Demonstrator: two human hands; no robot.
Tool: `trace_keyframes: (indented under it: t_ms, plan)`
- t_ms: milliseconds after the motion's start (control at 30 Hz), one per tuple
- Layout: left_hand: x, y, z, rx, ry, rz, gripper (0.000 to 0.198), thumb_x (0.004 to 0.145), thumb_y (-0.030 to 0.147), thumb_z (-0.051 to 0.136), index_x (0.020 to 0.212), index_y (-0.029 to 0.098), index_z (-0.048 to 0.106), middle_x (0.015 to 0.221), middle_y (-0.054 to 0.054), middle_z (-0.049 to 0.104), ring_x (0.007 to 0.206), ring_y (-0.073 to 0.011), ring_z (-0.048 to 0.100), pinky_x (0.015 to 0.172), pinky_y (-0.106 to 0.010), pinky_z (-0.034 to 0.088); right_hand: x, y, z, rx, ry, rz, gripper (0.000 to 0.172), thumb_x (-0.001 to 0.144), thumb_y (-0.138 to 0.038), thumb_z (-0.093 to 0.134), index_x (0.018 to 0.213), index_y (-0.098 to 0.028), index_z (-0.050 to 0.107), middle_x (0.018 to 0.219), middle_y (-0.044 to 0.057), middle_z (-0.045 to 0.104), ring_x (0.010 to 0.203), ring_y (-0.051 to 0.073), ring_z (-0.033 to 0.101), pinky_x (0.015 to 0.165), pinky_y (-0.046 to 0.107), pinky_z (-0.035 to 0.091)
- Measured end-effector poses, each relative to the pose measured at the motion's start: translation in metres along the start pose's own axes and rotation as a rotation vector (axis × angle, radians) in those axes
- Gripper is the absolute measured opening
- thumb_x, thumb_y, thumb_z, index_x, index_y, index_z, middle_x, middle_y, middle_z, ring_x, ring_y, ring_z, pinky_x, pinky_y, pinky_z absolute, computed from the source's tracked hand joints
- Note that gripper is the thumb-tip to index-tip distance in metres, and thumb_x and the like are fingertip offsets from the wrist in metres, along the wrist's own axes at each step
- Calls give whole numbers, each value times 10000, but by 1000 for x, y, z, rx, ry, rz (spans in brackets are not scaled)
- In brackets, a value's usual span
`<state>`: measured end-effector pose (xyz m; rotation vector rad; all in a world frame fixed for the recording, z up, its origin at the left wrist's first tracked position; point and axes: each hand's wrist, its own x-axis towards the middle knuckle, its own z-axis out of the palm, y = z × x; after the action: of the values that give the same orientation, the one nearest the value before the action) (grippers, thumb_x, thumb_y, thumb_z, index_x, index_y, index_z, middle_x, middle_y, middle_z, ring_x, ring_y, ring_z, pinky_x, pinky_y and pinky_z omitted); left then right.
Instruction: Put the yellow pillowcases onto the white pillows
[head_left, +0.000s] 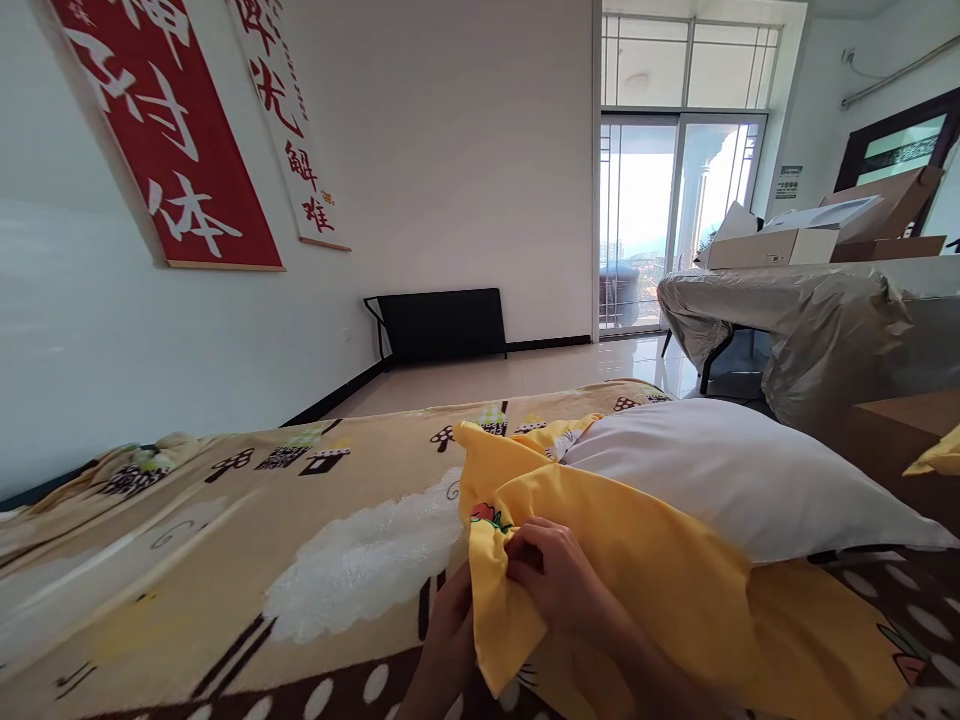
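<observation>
A yellow pillowcase (637, 530) with printed fruit lies bunched over part of a white pillow (697, 470), whose right side is bare. My right hand (555, 575) is closed on a fold of the pillowcase, thumb and fingers pinched together just beside a red and green print. Against the left edge of the same cloth is my left hand (451, 620), gripping it from behind; the cloth covers most of its fingertips. Under both lies a beige blanket (247, 560) with white cloud patterns and a brown dotted border.
Boxes (780, 247) stand on a plastic-covered table (795, 300) at the right. Below it is a brown carton (907, 430) with yellow cloth (937, 455) near it. A folded black frame (442, 325) leans on the far wall, left of glass doors (675, 220).
</observation>
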<state>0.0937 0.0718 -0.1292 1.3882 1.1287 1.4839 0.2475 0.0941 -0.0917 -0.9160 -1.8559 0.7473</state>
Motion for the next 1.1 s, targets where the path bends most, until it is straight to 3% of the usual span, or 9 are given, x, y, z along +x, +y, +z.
trace_keyframes:
  t_ms: [167,300,433,567,667,733,900,1100]
  plan:
    - [4,16,1,-238,50,-180,356,587,447,747,745,142,655,663,-31,589,620,-170,504,559,-261,440,3,5,-7,66,-26,-58,128,812,-156,537,700,-183,480,745,-13,522,718,124,481,661,237,377]
    - [13,24,-4,-333,216,-214,367,549,444,765,612,160,541,577,26,484,556,-117,438,517,-219,404,4,7,-13,124,-55,-75,103,843,-176,482,749,-195,445,764,-15,496,719,121,448,661,239,369]
    - [18,13,-7,-19,215,-68,361,631,503,677,616,172,534,586,27,471,561,-120,411,501,-213,376,3,8,-13,166,-91,-86,92,843,-179,461,756,-198,439,774,-17,487,709,116,434,656,236,363]
    - [10,2,-5,290,306,282,248,600,350,710,740,198,571,690,8,539,628,-152,469,578,-241,419,5,9,-11,167,-16,-46,118,830,-207,489,726,-195,434,729,-25,450,678,113,413,624,235,343]
    - [1,4,-1,398,234,469,88,677,281,650,712,212,608,718,-23,562,682,-177,509,643,-263,444,7,10,-7,180,24,-45,147,834,-218,500,711,-193,424,720,-25,448,673,111,413,616,232,342]
    - [-2,7,3,371,167,428,88,686,289,649,726,212,653,757,-52,599,742,-208,545,677,-282,460,6,9,-5,168,33,-57,139,843,-214,501,721,-192,436,729,-23,458,681,112,423,626,231,350]
    - [-2,10,13,166,258,175,396,674,387,670,1020,196,671,955,-87,666,864,-258,591,716,-315,486,2,3,-3,55,-9,-132,123,874,-185,471,751,-196,469,802,3,508,749,128,477,681,233,382]
    - [-6,10,11,307,226,98,380,724,446,622,989,176,661,756,-48,649,690,-207,570,658,-297,472,-2,-2,0,-168,-58,-240,116,890,-165,442,810,-211,512,850,24,531,778,150,496,694,249,398]
